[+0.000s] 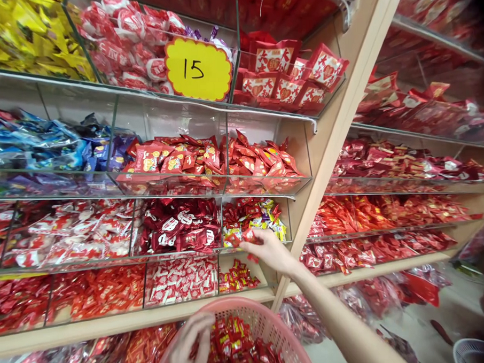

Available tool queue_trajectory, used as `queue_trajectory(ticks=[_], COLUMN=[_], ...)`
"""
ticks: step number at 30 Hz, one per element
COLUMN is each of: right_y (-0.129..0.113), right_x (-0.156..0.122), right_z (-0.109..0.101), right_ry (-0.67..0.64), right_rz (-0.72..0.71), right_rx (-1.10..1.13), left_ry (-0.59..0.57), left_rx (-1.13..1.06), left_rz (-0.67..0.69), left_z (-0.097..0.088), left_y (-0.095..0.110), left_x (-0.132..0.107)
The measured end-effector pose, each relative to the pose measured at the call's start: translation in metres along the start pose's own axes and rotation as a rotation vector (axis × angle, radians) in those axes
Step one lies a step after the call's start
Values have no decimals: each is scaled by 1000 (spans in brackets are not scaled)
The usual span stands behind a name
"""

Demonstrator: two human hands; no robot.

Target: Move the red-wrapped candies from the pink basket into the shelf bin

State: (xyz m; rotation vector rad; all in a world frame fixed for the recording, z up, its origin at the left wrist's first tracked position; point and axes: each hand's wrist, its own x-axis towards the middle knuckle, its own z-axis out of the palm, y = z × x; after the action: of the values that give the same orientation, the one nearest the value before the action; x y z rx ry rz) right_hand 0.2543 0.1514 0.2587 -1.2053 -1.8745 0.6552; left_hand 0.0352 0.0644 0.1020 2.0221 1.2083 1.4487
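My right hand [269, 250] reaches forward to the lower shelves, its fingers closed on small red wrapped candies [250, 237]. It is in front of a bin of mixed yellow, red and purple wrapped candies [269, 215], just above a small bin of red and yellow ones [238, 275]. Low in the view, my left hand [193, 344] hangs over the left side of a pink plastic basket [290, 329]. Its fingers are curved and smeared by motion, so whether they hold anything is unclear. Many red wrapped candies [236, 337] lie inside the basket.
Clear-fronted shelf bins hold yellow packets [27, 35], blue packets [35, 139] and dark red packets [179, 224]. A yellow sign [199, 69] reads 15. A wooden upright [328, 145] divides the shelves. Bagged goods [304, 318] lie below; a white basket [474, 350] stands at lower right.
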Motion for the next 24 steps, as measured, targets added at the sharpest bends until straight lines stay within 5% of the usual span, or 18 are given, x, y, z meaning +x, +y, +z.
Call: queue_trajectory(ticks=[3,8,13,18,24], right_y=[1,0,6,25,43], right_x=[-46,-89,-105,-116,-122], right_z=[30,64,75,88,112], right_ry=[-35,-53,-3,115,267], right_rz=[219,290,400,691,639], right_rx=[533,911,1057,1196,983], left_ry=[-11,-41,-39,-10,-330], left_rx=[-370,-617,-693,-734,-700], left_rz=[-451,-571,-631,-713,-844], left_z=[-4,5,14,8,14], left_y=[37,82,76,67,64], left_x=[42,66,57,49,27])
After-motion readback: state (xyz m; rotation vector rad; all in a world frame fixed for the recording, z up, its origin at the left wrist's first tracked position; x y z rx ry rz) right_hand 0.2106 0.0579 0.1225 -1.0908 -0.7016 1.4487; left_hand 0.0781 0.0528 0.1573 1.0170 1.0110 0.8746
